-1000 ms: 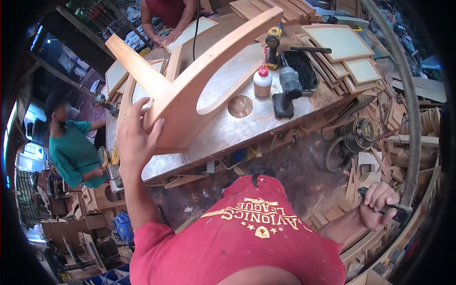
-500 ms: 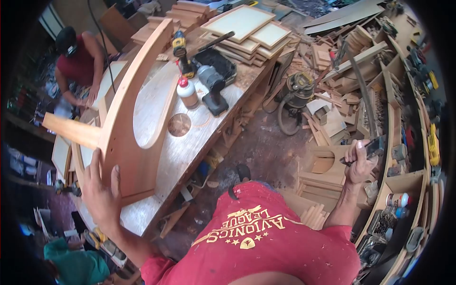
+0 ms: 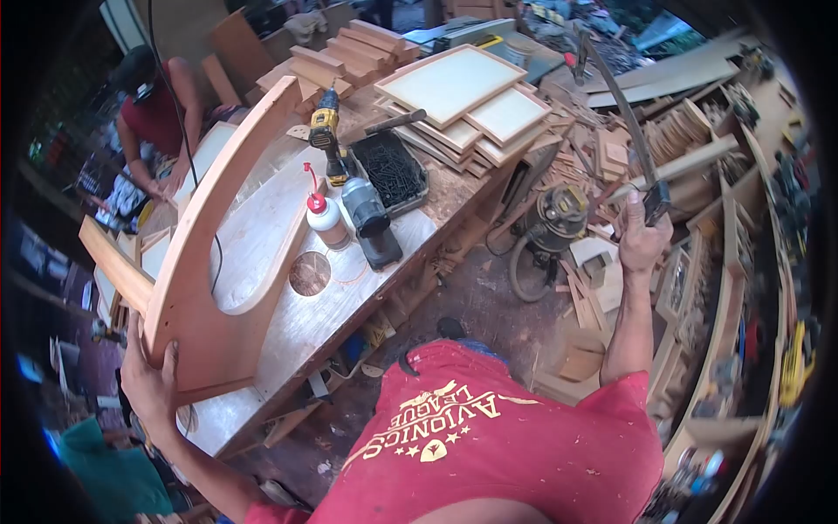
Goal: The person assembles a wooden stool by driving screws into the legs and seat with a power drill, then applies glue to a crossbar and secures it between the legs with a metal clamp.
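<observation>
My left hand (image 3: 150,384) grips the near lower edge of a curved wooden furniture frame (image 3: 209,236), its thumb on the near face and its other fingers partly hidden behind. The frame stands on the workbench (image 3: 301,345), and a wooden crosspiece (image 3: 115,266) juts from its left side. Out to the right, my right hand (image 3: 644,240) is closed around the dark end of what looks like a bar clamp (image 3: 624,109). Its long bar points up and away, with a small red part at the far end.
On the bench are a white bottle with a red cap (image 3: 327,223), a yellow drill (image 3: 325,131), a grey power tool (image 3: 371,223), a screw tray (image 3: 393,170) and stacked panels (image 3: 449,87). A vacuum (image 3: 559,214) stands among wood scraps. A co-worker (image 3: 161,118) sits beyond the bench.
My right hand has raised the clamp up and forward, away from the shelves. My left hand has closed round the frame's edge, and the frame appears lower and further left in view.
</observation>
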